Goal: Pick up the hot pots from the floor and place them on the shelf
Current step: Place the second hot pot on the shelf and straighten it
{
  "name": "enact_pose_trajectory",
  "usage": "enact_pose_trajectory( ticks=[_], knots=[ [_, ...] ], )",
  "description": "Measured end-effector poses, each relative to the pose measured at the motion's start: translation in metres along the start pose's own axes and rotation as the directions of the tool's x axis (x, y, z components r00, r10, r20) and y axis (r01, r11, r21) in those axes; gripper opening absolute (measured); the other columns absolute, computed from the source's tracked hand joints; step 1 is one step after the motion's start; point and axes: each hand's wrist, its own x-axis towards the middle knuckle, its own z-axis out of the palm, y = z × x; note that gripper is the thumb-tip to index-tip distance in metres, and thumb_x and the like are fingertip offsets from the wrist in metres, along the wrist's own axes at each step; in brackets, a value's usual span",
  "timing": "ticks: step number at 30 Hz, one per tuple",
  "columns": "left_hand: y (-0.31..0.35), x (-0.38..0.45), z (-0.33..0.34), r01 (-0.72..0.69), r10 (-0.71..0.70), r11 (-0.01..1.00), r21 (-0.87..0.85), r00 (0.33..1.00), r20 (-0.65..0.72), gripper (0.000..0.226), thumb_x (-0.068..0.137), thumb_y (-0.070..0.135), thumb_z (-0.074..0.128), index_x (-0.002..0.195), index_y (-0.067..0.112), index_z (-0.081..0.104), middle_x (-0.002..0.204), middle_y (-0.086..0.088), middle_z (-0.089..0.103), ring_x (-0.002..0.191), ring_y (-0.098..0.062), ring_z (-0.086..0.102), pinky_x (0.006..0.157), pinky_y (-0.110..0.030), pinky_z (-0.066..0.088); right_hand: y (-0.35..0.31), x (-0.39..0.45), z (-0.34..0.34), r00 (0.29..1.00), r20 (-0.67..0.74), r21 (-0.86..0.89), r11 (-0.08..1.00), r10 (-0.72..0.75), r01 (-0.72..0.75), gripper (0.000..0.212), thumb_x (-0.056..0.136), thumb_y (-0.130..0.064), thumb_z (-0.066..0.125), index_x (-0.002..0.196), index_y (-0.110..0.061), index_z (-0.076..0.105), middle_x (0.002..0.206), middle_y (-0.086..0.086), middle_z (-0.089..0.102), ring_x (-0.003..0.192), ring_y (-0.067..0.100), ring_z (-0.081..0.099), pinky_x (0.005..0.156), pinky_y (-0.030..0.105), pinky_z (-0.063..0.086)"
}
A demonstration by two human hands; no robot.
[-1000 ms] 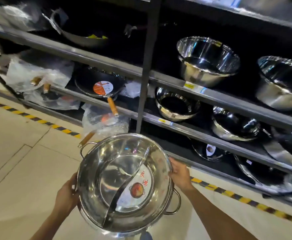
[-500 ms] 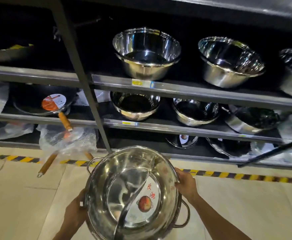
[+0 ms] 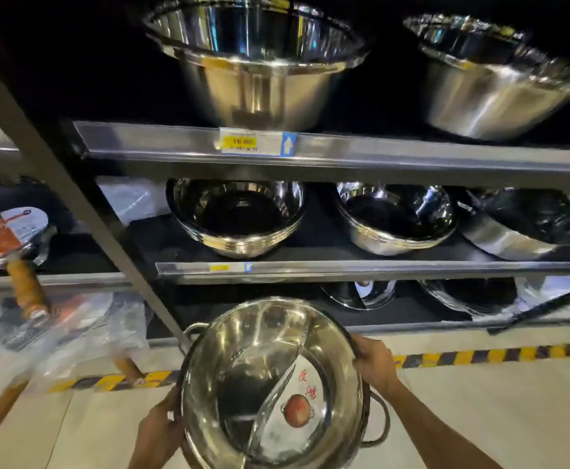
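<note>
I hold a shiny steel hot pot (image 3: 243,377) with an S-shaped divider, a round label inside and loop handles, tilted toward me in front of the lowest shelf level. My left hand (image 3: 160,431) grips its near left rim. My right hand (image 3: 375,365) grips the right rim. The dark metal shelf (image 3: 344,157) rises just behind the pot, and the pot's far rim overlaps the bottom tier.
Steel bowls (image 3: 253,59) fill the upper tiers and smaller bowls (image 3: 236,218) the middle one. A slanted upright post (image 3: 74,204) crosses at left. Wooden-handled pans (image 3: 23,286) in plastic wrap lie at left. Yellow-black floor tape (image 3: 497,355) runs along the shelf base.
The view has closed in on the shelf and shifted right. The pot in both hands has come nearer to the bottom tier; the grip is unchanged.
</note>
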Motion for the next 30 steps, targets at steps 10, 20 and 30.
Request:
enact_pose_trajectory(
  ticks=[10, 20, 30],
  knots=[
    [-0.004, 0.196, 0.07, -0.278, 0.281, 0.96, 0.037, 0.952, -0.119, 0.036, 0.077, 0.013, 0.063, 0.112, 0.003, 0.06, 0.087, -0.015, 0.068, 0.076, -0.026, 0.063, 0.064, -0.035, 0.05, 0.024, 0.194, 0.081, 0.985, -0.12, 0.021, 0.992, -0.124, 0.127, 0.026, 0.074, -0.022, 0.058, 0.062, 0.0, 0.053, 0.06, 0.022, 0.055, 0.056, 0.023, 0.045, 0.05, 0.023, 0.029],
    [-0.024, 0.353, 0.102, -0.407, 0.359, 0.902, -0.145, 0.893, -0.273, 0.024, 0.08, -0.007, 0.06, 0.069, 0.015, 0.06, 0.077, -0.014, 0.062, 0.079, -0.025, 0.059, 0.085, -0.061, 0.05, 0.024, 0.319, 0.142, 0.981, -0.138, -0.089, 0.989, -0.133, 0.121, 0.035, 0.092, -0.014, 0.051, 0.124, -0.002, 0.055, 0.134, 0.022, 0.053, 0.123, 0.035, 0.048, 0.092, 0.028, 0.036],
    [-0.037, 0.379, 0.116, -0.276, 0.228, 0.959, -0.068, 0.89, -0.395, 0.017, 0.076, 0.003, 0.065, 0.065, 0.014, 0.058, 0.061, -0.007, 0.063, 0.067, -0.027, 0.065, 0.071, -0.036, 0.052, 0.003, 0.366, 0.188, 0.944, -0.131, -0.114, 0.95, -0.304, 0.29, 0.053, 0.082, -0.004, 0.066, 0.131, -0.02, 0.052, 0.14, 0.012, 0.051, 0.127, 0.028, 0.049, 0.108, 0.036, 0.04]
  ],
)
